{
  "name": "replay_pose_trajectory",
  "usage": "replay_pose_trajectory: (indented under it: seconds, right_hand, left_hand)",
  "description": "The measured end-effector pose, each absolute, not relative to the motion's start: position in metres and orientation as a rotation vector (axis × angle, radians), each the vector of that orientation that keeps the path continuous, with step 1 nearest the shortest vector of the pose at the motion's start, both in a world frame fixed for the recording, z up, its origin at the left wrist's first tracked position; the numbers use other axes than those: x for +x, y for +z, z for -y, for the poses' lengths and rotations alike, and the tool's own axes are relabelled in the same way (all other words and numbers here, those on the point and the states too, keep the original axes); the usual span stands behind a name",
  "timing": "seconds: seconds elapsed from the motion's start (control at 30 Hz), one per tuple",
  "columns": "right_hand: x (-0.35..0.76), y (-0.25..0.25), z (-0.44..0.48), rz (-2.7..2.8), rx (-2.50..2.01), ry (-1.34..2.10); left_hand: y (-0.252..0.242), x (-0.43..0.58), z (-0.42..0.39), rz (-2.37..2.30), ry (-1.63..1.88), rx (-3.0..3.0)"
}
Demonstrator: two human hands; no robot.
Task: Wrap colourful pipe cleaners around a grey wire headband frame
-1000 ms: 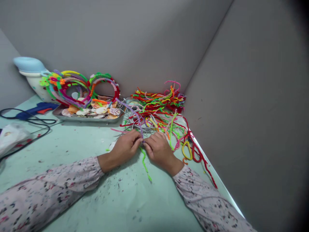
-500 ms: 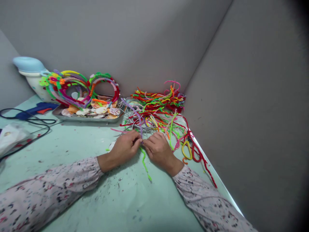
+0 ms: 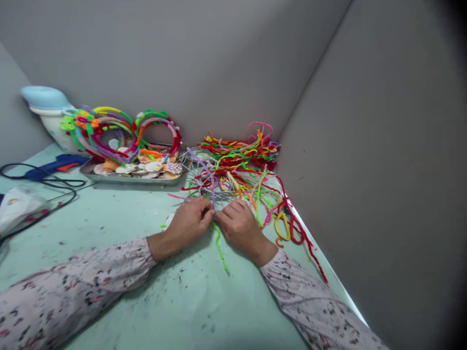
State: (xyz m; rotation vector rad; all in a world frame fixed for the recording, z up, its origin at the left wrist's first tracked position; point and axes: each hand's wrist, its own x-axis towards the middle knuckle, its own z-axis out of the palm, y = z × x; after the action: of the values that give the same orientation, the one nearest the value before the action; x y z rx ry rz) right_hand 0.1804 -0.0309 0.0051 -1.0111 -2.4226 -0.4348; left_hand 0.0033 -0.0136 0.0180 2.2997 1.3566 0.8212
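Observation:
My left hand and my right hand meet fingertip to fingertip over the table, both pinched closed. Between them is a purple pipe cleaner, its long free end rising up and to the left. A green pipe cleaner hangs below the fingertips toward me, kinked along its length. Its upper part is hidden by the fingers, so how the two are joined cannot be seen. Just beyond my hands lies a tangle of loose pipe cleaners and thin grey wires.
Behind stands a metal tray of shell-like pieces, with pipe-cleaner headbands leaning over it. Scissors lie right of my right hand. A blue glue gun, a black cord and a lidded bin are left. Walls close in the table.
The purple strip's free end has shifted slightly to the right. Both hands keep their pinch in nearly the same place.

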Motion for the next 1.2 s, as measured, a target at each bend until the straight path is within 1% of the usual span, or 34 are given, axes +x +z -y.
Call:
replay_pose_trajectory:
  seconds: [0.93,1.2]
  right_hand:
    - [0.1789,0.0060,0.0320,2.439,-1.002,-0.459]
    - [0.1801,0.0059,0.0306,2.397,-1.050,-0.416]
  left_hand:
    - [0.0187,0.0031,0.0130,-1.431,0.771,2.289]
    - [0.0125,0.0042,0.0132,-1.345,0.889,2.280]
